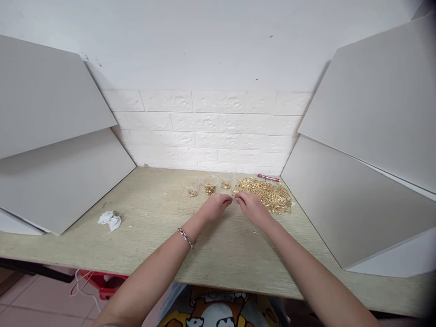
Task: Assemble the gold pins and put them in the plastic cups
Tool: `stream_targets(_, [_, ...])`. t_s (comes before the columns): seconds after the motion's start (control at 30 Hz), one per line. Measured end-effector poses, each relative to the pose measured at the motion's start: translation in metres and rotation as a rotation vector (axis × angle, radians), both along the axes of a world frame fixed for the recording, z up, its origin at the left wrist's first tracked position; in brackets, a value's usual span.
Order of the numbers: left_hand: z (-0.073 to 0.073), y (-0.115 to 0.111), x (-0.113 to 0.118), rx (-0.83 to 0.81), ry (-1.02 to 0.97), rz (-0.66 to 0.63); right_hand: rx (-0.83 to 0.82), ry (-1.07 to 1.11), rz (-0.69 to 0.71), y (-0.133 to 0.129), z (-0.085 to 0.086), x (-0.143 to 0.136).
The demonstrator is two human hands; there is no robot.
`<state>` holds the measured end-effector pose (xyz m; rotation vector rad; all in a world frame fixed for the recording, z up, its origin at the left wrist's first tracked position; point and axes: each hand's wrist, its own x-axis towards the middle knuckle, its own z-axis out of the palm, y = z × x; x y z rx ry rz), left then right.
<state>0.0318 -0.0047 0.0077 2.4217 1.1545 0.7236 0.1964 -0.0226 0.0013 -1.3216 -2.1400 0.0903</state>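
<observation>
My left hand [218, 204] and my right hand [251, 206] are close together over the table, a small gap between their fingertips. Both have fingers pinched together; whatever is between them is too small to make out. Right beside my right hand spreads a pile of thin gold sticks [272, 193]. Behind my left hand stand three clear plastic cups in a row: a left cup [192, 184], a middle cup [210, 181] and a right cup [226, 177]. Each has small gold pieces in its bottom.
The table [150, 254] meets a white brick-patterned wall [194, 122]. Grey panels lean at the left [68, 177] and right [347, 195]. A crumpled white tissue [110, 220] lies left, a red marker-like tube [268, 177] behind the pile. One loose gold stick [252, 231] lies near my right forearm.
</observation>
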Motion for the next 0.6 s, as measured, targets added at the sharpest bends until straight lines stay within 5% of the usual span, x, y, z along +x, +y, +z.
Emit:
stream_targets(0.33, [0.0017, 0.0007, -0.0002, -0.067, -0.06, 0.024, -0.05, 0.211, -0.034, 0.0031, -0.0058, -0.0043])
stream_targets(0.6, [0.0024, -0.0013, 0.0009, -0.011, -0.038, 0.033, 0.057, 0.03, 0.016, 0.0014, -0.006, -0.0037])
